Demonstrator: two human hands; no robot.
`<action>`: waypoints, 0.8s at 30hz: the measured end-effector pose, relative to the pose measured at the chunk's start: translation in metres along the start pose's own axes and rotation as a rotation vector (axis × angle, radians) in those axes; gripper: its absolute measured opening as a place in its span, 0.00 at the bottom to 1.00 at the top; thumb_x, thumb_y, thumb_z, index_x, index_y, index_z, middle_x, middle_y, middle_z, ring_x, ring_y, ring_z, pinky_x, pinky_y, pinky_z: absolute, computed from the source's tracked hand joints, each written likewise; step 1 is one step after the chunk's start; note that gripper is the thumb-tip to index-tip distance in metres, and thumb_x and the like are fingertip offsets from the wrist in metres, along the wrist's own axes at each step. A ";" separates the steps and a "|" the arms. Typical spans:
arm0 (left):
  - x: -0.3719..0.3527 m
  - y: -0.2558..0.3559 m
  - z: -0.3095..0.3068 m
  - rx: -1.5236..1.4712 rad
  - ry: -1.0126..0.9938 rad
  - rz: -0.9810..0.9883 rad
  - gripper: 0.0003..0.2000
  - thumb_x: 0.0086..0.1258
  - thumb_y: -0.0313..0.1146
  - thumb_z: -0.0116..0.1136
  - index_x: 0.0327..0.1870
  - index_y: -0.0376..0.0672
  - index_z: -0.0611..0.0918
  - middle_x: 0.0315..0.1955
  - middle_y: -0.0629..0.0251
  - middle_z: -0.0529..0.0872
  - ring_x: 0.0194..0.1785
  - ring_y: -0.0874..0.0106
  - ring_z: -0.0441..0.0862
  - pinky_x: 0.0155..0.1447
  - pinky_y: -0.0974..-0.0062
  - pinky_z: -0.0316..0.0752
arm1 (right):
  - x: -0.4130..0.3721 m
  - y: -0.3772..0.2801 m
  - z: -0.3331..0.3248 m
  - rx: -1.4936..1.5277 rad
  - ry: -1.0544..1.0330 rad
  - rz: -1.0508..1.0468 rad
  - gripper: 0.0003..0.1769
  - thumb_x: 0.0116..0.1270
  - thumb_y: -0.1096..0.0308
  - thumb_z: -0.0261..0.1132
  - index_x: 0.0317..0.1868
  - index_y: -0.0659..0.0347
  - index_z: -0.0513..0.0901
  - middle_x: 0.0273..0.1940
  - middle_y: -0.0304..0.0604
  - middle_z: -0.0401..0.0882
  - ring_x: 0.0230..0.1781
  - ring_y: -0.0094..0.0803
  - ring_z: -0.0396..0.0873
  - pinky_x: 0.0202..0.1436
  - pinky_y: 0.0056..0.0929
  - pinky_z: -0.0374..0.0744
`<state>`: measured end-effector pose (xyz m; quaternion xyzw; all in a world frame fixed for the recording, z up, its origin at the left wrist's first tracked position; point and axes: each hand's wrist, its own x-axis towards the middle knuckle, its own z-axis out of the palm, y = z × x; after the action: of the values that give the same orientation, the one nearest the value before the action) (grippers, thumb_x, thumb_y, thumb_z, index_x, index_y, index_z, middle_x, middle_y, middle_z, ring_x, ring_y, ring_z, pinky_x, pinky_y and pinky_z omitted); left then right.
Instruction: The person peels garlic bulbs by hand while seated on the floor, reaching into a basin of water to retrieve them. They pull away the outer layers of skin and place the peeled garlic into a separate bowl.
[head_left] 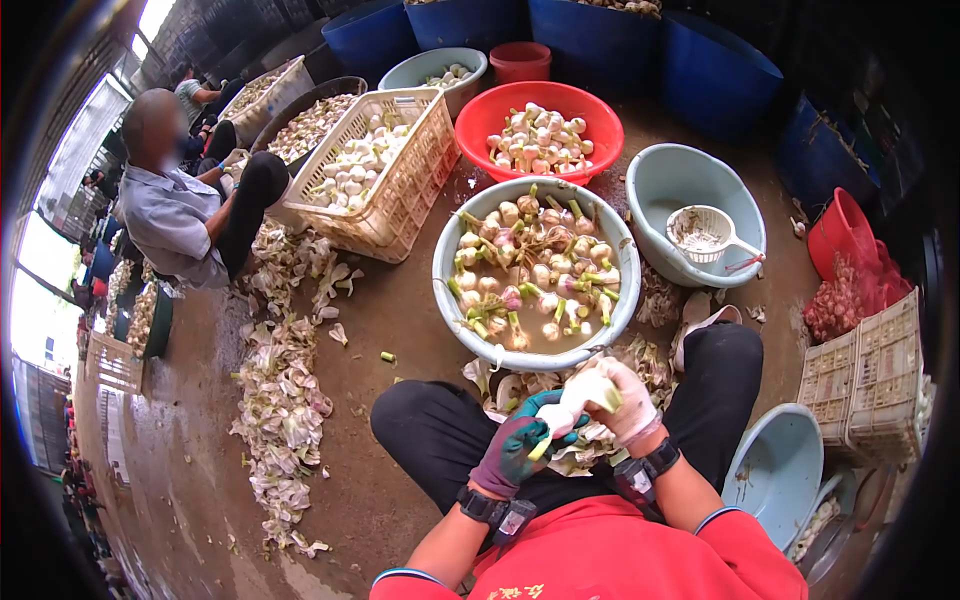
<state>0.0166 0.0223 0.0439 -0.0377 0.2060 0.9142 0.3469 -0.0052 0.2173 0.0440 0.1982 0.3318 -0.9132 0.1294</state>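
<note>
A whitish garlic bulb (562,418) is gripped in my left hand (512,452), which wears a green and purple glove, over my lap. Its short green stem pokes out below the fingers. My right hand (630,405), in a pale glove, is closed at the upper side of the bulb on a strip of husk (603,397) with a greenish end. Just ahead of my knees stands a light blue basin (440,290) of murky water. Garlic bulbs (545,272) with cut green stems float in it. Loose husks (580,458) lie between my legs.
Beyond the basin are a red basin (608,120) of white bulbs and a plastic crate (405,225) of garlic. To the right, another blue basin (650,180) holds a white strainer (700,228). Husks (280,400) litter the floor at left, near a seated person (180,210).
</note>
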 end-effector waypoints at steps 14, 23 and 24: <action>0.063 0.277 0.033 0.073 -0.049 0.564 0.23 0.75 0.45 0.50 0.64 0.39 0.70 0.61 0.49 0.74 0.65 0.50 0.72 0.69 0.54 0.70 | 0.035 -0.017 -0.030 -1.994 -0.259 0.095 0.20 0.62 0.54 0.61 0.45 0.61 0.84 0.43 0.57 0.83 0.46 0.53 0.81 0.52 0.46 0.77; 0.064 0.107 -0.009 0.211 0.163 0.269 0.28 0.74 0.47 0.51 0.68 0.37 0.67 0.54 0.58 0.79 0.54 0.62 0.81 0.58 0.64 0.77 | 0.147 -0.003 -0.018 -2.180 -0.309 -0.173 0.17 0.56 0.65 0.61 0.48 0.55 0.83 0.41 0.54 0.82 0.43 0.51 0.80 0.48 0.47 0.78; 0.066 0.098 -0.015 0.253 0.172 0.285 0.28 0.74 0.47 0.51 0.68 0.37 0.67 0.53 0.58 0.79 0.52 0.62 0.81 0.56 0.64 0.78 | 0.160 0.005 -0.019 -2.188 -0.317 -0.284 0.19 0.56 0.64 0.61 0.50 0.55 0.82 0.41 0.54 0.82 0.43 0.51 0.81 0.48 0.47 0.78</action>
<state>-0.0976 -0.0091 0.0507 -0.0424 0.3512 0.9144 0.1971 -0.1402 0.2095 -0.0438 -0.1812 0.9571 -0.1500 0.1694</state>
